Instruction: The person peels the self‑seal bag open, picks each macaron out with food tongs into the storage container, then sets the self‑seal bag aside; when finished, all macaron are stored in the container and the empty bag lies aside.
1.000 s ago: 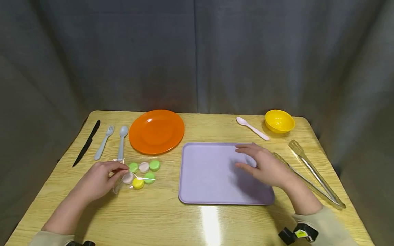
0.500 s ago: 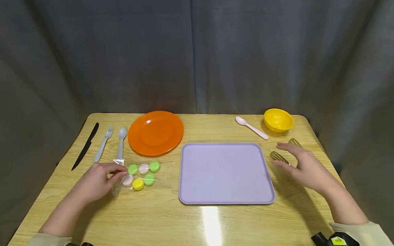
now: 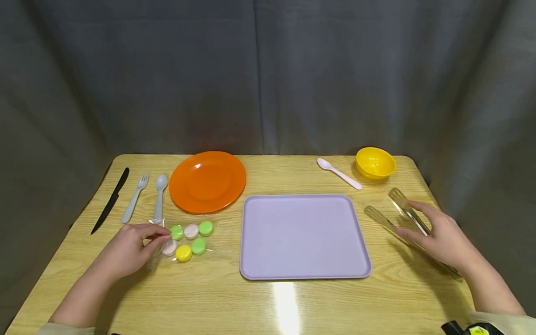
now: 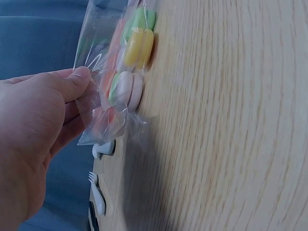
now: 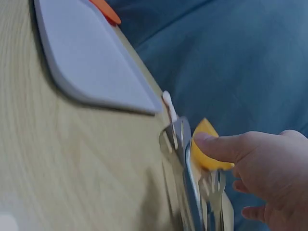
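My left hand point(image 3: 130, 249) pinches the left edge of a clear plastic bag point(image 4: 96, 41) between thumb and fingers. Inside the bag are several macarons point(image 3: 198, 245) in green, pale pink and yellow, lying low by the table. On the right, my right hand point(image 3: 444, 235) hovers over a pair of metal tongs point(image 3: 378, 217) with slotted ends. Its thumb and fingers are spread apart across the two arms of the tongs. In the right wrist view the thumb point(image 5: 219, 146) overlaps the tongs, without closing round them. The tongs' rear end is partly hidden behind the hand.
A lilac tray point(image 3: 303, 237) lies mid-table, with an orange plate point(image 3: 207, 181) behind it to the left. Further left are a grey spoon point(image 3: 160, 197), a grey fork point(image 3: 135, 200) and a black knife point(image 3: 110, 202). A pink spoon point(image 3: 339, 174) and yellow bowl point(image 3: 375, 164) stand back right.
My right hand has moved from above the lilac tray rightward to the tongs and lowered over them. The left hand keeps its pinch on the bag in the same place.
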Demonstrator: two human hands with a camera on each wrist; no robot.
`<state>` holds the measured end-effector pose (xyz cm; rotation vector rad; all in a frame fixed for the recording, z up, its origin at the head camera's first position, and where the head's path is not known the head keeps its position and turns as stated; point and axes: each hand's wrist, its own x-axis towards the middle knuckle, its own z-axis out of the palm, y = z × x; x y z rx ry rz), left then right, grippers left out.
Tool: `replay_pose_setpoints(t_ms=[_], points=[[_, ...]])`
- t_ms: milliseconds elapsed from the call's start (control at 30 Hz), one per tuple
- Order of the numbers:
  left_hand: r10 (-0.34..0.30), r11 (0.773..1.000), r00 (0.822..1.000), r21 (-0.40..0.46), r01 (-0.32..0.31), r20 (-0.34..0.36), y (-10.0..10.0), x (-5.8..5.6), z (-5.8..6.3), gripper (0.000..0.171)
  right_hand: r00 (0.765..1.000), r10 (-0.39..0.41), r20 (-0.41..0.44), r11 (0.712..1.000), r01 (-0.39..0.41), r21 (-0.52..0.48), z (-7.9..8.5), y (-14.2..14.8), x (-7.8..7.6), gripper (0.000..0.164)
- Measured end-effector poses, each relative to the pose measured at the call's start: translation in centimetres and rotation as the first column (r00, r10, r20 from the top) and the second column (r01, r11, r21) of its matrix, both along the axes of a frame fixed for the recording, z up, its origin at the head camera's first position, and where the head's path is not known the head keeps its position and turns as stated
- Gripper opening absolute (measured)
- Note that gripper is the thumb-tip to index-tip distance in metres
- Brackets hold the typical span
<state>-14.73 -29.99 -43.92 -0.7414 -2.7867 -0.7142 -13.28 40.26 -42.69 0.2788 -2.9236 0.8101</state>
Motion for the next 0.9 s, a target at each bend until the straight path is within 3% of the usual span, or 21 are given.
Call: replay_pose_setpoints(t_ms=[433,700,900], points=[[0.025,1.000,1.000,-0.010,-0.025,0.003,-0.8,0.8,-0.2,0.014,0.989,-0.104,0.102,0.994,0.101,0.031,-3.3,1.8,0.8,0.102],[-0.006,1.000,1.000,0.009,0.006,-0.018,-0.6,0.3,-0.3,0.013,0.985,-0.144,0.091,0.990,0.143,0.013,-4.7,2.3,1.3,0.084],[-0.004,1.000,1.000,0.026,0.005,-0.020,-0.2,-0.1,-0.4,0.012,0.985,-0.167,0.052,0.986,0.168,-0.013,-3.7,1.5,1.7,0.070]])
